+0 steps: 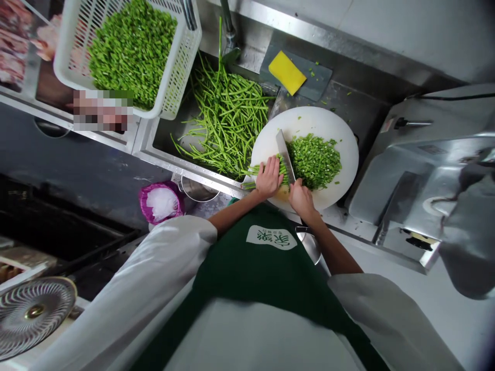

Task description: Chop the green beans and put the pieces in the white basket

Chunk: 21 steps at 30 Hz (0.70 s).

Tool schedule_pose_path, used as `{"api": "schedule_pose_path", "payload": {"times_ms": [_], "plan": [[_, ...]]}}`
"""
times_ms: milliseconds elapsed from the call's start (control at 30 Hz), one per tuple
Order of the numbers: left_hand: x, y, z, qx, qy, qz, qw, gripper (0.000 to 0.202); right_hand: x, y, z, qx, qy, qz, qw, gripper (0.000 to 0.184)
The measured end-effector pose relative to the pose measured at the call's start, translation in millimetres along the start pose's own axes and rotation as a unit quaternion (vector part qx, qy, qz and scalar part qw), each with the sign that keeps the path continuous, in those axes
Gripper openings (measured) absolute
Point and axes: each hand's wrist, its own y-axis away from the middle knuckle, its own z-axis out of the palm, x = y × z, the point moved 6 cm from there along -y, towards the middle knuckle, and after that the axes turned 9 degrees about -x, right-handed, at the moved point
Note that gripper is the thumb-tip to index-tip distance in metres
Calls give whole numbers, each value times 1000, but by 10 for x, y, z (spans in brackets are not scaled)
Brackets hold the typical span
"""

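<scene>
Middle of the scene, sink [164,138]: heaped with long stems [228,123], thin and bright green, lying every which way.
Cutting board [348,154]: round, white, just right of the sink.
Chopped greens [315,159]: short, loose bits piled on the board, right of the knife.
Stem bundle [253,169]: on the board's left part, running left to right.
Knife [285,154]: grey blade, long axis near to far, tip pointing far and slightly left.
Left hand [269,179]: narrow, fingers together over the bundle, holding it down.
Right hand [301,198]: closed around the knife's handle.

pale wall [410,38] | steel splashback [332,51] | steel counter [108,137] | cool light
</scene>
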Motion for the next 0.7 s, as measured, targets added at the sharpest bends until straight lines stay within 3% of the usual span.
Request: {"api": "schedule_pose_path", "payload": {"times_ms": [133,267,433,567,700], "plan": [[-14,-26,-131,18,30,-4,999,63,38,-120,20,12,-8,1,1000,32],[-190,-279,-304,41,79,-50,995,46,125,-123,-6,18,-18,1,1000,33],[-311,-566,-329,7,100,-22,995,21,117,-104,-9,24,-23,3,999,32],[-216,-426,-348,39,81,28,996,20,65,-96,-27,25,-16,4,1000,33],[-243,-172,-490,121,48,-29,991,30,50,17,-118,17,-13,2,1000,32]]}}
